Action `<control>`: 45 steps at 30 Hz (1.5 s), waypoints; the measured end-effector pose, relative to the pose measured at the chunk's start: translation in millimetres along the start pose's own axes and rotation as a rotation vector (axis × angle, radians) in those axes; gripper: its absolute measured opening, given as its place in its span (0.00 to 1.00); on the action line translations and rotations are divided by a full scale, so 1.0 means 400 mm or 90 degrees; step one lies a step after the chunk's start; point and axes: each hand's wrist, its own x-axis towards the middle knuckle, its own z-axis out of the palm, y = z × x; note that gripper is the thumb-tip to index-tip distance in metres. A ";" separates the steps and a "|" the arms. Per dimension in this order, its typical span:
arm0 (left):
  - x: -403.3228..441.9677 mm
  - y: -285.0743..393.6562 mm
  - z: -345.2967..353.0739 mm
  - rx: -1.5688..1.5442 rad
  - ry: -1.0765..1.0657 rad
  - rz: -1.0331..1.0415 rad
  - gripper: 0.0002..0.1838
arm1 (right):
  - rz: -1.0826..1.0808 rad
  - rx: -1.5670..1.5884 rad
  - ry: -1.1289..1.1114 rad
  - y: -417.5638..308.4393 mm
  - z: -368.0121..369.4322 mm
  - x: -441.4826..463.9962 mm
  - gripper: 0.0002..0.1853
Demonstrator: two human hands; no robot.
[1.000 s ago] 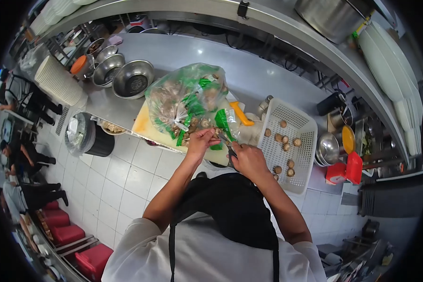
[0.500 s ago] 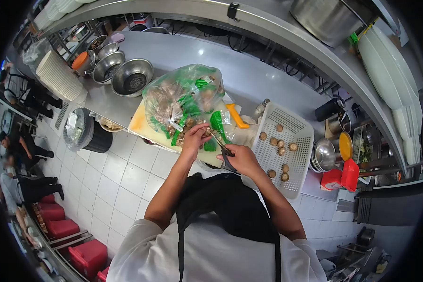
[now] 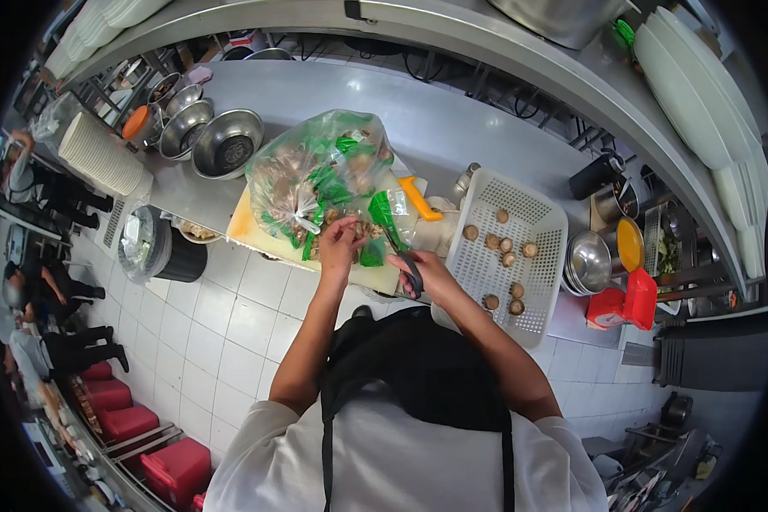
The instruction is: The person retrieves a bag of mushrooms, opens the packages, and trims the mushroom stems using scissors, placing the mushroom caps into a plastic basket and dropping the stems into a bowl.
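Note:
My right hand (image 3: 427, 273) grips black-handled scissors (image 3: 412, 271), whose blades point up and left toward my other hand. My left hand (image 3: 339, 243) has its fingers bent at the mushrooms on the cutting board (image 3: 244, 220); what it holds, if anything, is too small to make out. Just beyond it lies a clear plastic bag (image 3: 316, 162) with green packaging and mushrooms inside. A green and clear packet (image 3: 382, 209) and a yellow-handled tool (image 3: 420, 200) lie to its right. The white perforated basket (image 3: 546, 256) at the right holds several brown mushrooms (image 3: 507, 245).
Metal bowls (image 3: 228, 143) stand at the back left of the steel counter (image 3: 452, 111). A lined bin (image 3: 175, 247) stands on the floor at the left. Red scales (image 3: 608, 309) are at the right. A shelf (image 3: 486, 43) crosses overhead. Several people are at the far left.
The view has shifted, so the counter items appear farther left. The scissors have drawn back a little from my left hand, and the gap between my hands is wider.

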 end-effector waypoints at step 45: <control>0.117 0.091 0.078 1.461 -0.251 0.519 0.07 | -0.327 -0.264 0.374 0.215 -0.154 -0.309 0.22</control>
